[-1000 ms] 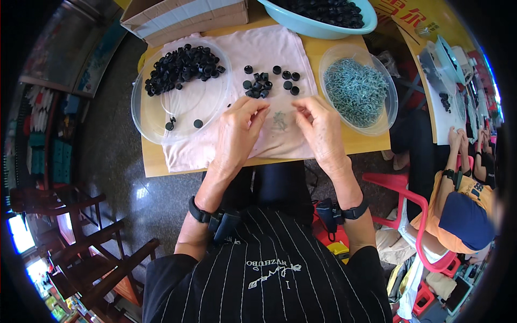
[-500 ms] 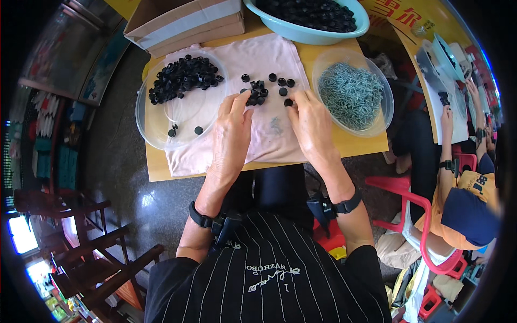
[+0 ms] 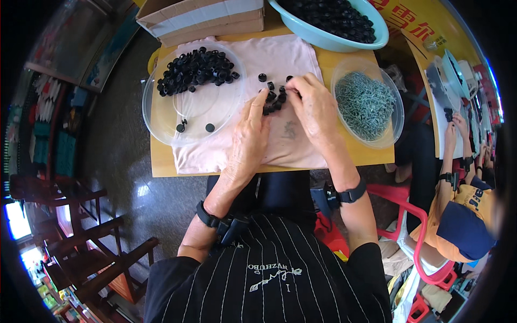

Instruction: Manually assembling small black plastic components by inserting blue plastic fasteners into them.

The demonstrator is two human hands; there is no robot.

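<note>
Small round black caps (image 3: 273, 106) lie in a loose cluster on a pale pink cloth (image 3: 210, 159). My left hand (image 3: 249, 140) rests along the cluster's left side, fingers stretched out, with the index fingertip touching the caps. From the right, my right hand (image 3: 314, 107) reaches over the cloth with bent fingers and thumb apart, its tips against the caps on that side. Neither hand visibly lifts a cap. One single cap (image 3: 262, 77) sits just beyond the cluster.
To the left, a clear round tray (image 3: 148, 116) holds a heap of black caps. A clear container (image 3: 399, 121) of silvery screws stands right. Behind are a cardboard box (image 3: 210, 24) and a pale blue basin (image 3: 323, 40) of black parts. Another person's hand (image 3: 459, 125) works far right.
The spread-out caps on the right have been drawn in closer to the cluster. My right hand has moved in toward my left. The whole view has shifted slightly.
</note>
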